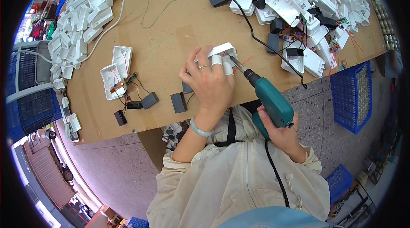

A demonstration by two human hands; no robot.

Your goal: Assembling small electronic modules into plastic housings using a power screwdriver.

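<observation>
My left hand (209,80) presses down on a white plastic housing (224,51) on the cardboard-covered table (171,27); two fingertips wear white tape and one finger a ring. My right hand (279,132) grips a teal electric screwdriver (271,102), whose bit touches the housing's right side beside my left fingers. Red wires stick out from the housing. A black cord runs down from the tool across my jacket.
Two open white housings with wires and small black boxes (117,72) lie at the left. White plastic covers are heaped at the far left (81,14) and far right (307,10). A blue crate (352,95) stands on the floor at right, dark crates (25,100) at left.
</observation>
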